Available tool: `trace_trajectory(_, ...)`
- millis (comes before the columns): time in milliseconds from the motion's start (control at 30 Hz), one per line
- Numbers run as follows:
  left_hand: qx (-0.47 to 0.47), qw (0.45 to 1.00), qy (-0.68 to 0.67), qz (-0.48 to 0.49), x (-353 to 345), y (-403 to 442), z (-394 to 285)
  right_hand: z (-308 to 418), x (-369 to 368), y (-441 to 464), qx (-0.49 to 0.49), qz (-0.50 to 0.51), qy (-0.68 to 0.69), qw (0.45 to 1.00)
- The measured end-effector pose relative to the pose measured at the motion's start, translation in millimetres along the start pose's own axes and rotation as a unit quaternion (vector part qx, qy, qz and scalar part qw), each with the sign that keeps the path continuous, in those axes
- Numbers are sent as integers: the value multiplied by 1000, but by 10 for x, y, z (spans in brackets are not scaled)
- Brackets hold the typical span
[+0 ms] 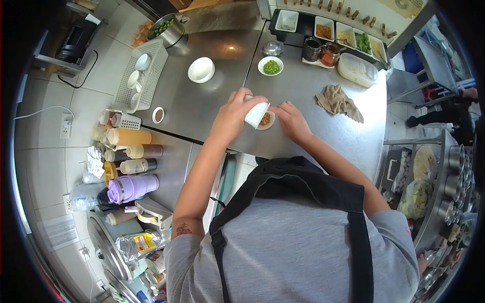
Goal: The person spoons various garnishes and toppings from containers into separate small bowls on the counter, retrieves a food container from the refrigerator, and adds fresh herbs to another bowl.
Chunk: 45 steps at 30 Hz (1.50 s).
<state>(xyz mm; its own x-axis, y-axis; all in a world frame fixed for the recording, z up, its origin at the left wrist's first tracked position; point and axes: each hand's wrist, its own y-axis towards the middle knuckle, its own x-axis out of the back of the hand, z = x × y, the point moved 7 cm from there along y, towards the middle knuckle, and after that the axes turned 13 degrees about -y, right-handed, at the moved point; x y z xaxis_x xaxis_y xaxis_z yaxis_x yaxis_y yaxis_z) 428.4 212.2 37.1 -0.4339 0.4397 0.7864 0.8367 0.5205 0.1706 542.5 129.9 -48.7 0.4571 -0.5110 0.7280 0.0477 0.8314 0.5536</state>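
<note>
My left hand [233, 114] grips a small white bowl [256, 115], tipped steeply on its side. Just beyond its rim is a small white dish [273, 121] with orange-brown crumbly bits [265, 119] in it; the tipped bowl hides part of this dish. My right hand [294, 122] is beside the dish, its index finger stretched toward the bowl's rim. Whether that fingertip touches the rim I cannot tell. Farther back on the steel counter stand a bowl of chopped green herbs [271, 66] and a larger white bowl [201, 69].
A crumpled brown cloth [339, 102] lies to the right. Behind it are a clear lidded container [357, 69], dark and red sauce jars [329, 54] and a row of topping trays [324, 28]. Leftward are a grey basket [144, 98], a small sauce cup [158, 115], squeeze bottles [130, 137] and a purple tumbler [134, 188].
</note>
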Motion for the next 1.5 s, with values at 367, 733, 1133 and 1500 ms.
trace_trajectory(367, -5, 1000, 22, 1, 34, -86, 18, 27, -3, -149, -37, 13, 6, 999)
trace_trajectory(733, -10, 1000, -13, -11, 124, -33, 79, 59, 61, -57, -17, 23, -31, 999)
trace_trajectory(1133, 49, 948, -316, -7, 130, -42, 771, 68, 370, 518, -13, 22, -13, 1000)
trace_trajectory(1500, 257, 905, -339, -4, -543, -389, 1403, -1069, 1051, 1137, -180, 27, -146, 972)
